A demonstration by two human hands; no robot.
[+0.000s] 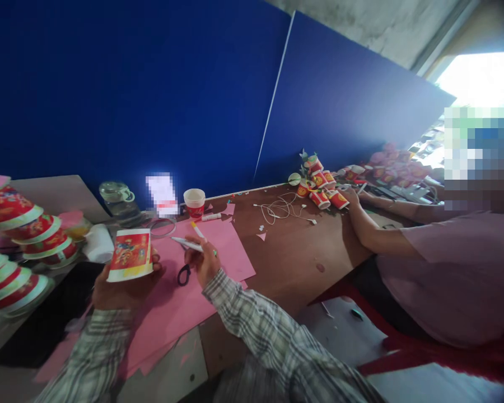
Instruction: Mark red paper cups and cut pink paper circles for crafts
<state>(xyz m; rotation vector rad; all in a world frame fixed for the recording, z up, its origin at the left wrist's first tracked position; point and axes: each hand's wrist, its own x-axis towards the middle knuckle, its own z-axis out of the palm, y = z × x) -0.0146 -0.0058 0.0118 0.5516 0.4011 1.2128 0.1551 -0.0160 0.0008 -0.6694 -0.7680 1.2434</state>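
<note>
My left hand [121,288] is closed around a red-and-white printed paper cup [131,254], held upside down with its wide rim low and a yellow patch near the rim. To its right, my right hand [205,260] grips a white marker [188,243] that points left toward the cup, apart from it. A black loop handle [183,275], seemingly of scissors, shows just below the fingers; its other part is hidden. A slim yellow-and-white stick [196,229] shows just beyond the hand. Pink paper sheets [231,257] lie under both hands.
Stacked decorated cups [29,218] stand at the left near a glass jug [120,196]. Further back are a white cup [194,202], a blurred bright panel [163,193] and a white cable [273,210]. A co-worker [441,263] sits at the right by a cup cluster [319,182].
</note>
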